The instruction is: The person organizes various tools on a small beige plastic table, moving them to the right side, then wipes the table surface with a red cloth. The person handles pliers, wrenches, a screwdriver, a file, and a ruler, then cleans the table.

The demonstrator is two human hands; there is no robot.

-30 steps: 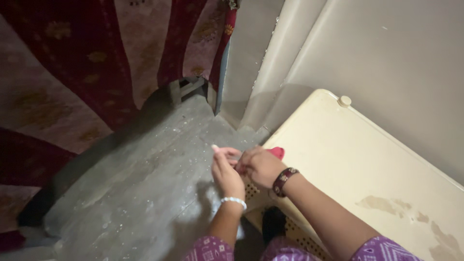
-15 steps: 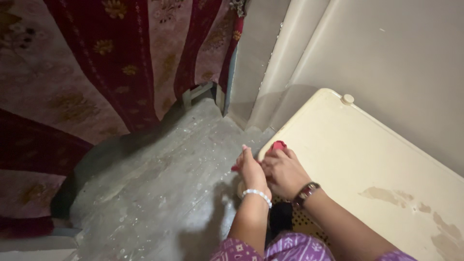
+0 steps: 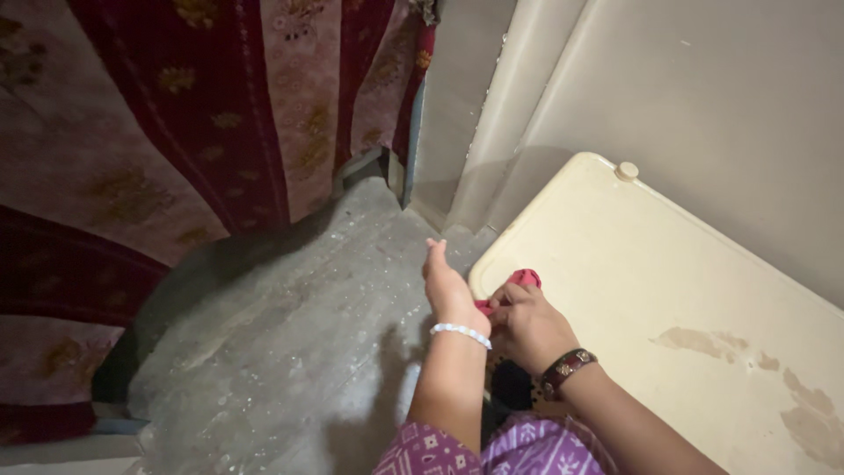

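My right hand (image 3: 525,324) grips a small red object (image 3: 525,279) at the near corner of a cream plastic table (image 3: 668,290). A dark red band sits on that wrist. My left hand (image 3: 447,286) is pressed against the same red object from the left, fingers stretched upward, with a white bead bracelet at the wrist. Most of the red object is hidden between the two hands, so its shape is unclear. Purple patterned sleeves show at the bottom edge.
A grey concrete floor (image 3: 290,334) lies to the left of the table. A maroon and pink patterned curtain (image 3: 176,123) hangs at the upper left. Pale walls (image 3: 703,88) stand behind the table, which carries brownish stains (image 3: 747,369).
Both hands have shifted right and closed together at the table corner. The view has swung slightly, showing more curtain.
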